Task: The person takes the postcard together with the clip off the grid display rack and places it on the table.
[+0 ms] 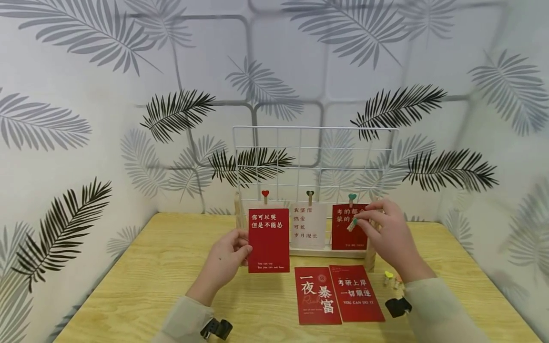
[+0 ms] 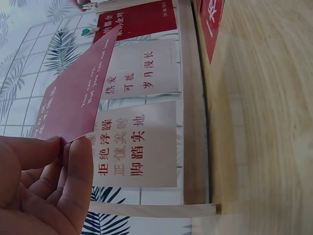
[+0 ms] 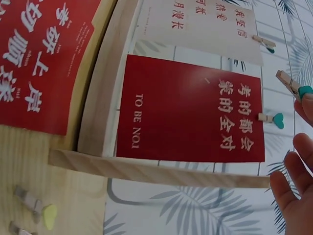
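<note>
My left hand (image 1: 226,259) pinches a red card (image 1: 269,245) with white lettering by its left edge, thumb in front. The card stands upright before the left part of a white wire grid rack (image 1: 315,147). Behind it, a white card (image 2: 151,161) with red lettering shows in the left wrist view. My right hand (image 1: 392,233) pinches a small wooden clothespin (image 1: 351,225) with a teal heart, in front of a hung red card (image 1: 343,238). That card hangs from another teal-heart clothespin (image 1: 352,199). Between them hangs a second white card (image 1: 309,228).
Two red cards, a left one (image 1: 317,305) and a right one (image 1: 357,297), lie side by side on the wooden table (image 1: 163,267). A yellow-heart clothespin (image 1: 388,277) and another clothespin (image 1: 398,282) lie right of them. The rack has a wooden base (image 1: 309,253).
</note>
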`<action>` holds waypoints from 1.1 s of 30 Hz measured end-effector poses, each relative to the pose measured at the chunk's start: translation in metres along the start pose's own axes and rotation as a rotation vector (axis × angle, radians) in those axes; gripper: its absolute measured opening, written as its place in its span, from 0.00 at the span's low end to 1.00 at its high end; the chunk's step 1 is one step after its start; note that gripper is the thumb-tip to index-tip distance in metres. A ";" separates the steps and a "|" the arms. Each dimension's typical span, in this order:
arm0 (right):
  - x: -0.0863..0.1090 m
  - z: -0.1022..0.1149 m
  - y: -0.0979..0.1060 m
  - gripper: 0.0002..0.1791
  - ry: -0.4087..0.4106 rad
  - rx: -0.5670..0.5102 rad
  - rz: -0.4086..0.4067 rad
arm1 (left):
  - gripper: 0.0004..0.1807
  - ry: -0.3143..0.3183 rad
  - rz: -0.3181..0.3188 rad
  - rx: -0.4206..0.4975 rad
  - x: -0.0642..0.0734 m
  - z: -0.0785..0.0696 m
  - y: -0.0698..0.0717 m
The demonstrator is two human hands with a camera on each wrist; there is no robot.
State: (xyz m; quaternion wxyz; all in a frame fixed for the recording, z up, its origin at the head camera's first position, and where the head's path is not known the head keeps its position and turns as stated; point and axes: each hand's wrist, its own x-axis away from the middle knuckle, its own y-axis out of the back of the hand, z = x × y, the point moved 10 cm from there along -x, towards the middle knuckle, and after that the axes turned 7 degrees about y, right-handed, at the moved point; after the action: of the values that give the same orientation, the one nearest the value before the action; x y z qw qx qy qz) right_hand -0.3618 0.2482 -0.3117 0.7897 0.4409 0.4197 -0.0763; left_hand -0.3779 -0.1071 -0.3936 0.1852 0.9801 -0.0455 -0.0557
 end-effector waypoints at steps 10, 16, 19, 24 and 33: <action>0.029 -0.033 0.003 0.07 -0.101 0.008 0.093 | 0.08 0.019 0.082 -0.001 0.001 0.013 -0.015; 0.046 -0.058 0.009 0.10 -0.201 -0.027 0.171 | 0.05 0.042 0.150 -0.021 0.001 0.021 -0.023; 0.056 -0.071 0.010 0.12 -0.253 -0.044 0.219 | 0.05 0.051 0.178 -0.031 0.001 0.024 -0.026; 0.074 -0.089 0.008 0.14 -0.304 -0.081 0.327 | 0.05 0.043 0.191 -0.027 0.001 0.025 -0.030; 0.108 -0.129 0.003 0.20 -0.444 -0.128 0.508 | 0.06 0.076 0.233 -0.036 0.001 0.036 -0.039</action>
State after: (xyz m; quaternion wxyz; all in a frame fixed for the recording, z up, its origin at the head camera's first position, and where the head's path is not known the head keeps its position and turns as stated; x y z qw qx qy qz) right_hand -0.3683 0.3749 -0.4222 0.8816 0.4536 0.1181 0.0552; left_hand -0.3789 -0.0834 -0.4415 0.2094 0.9661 -0.1509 0.0028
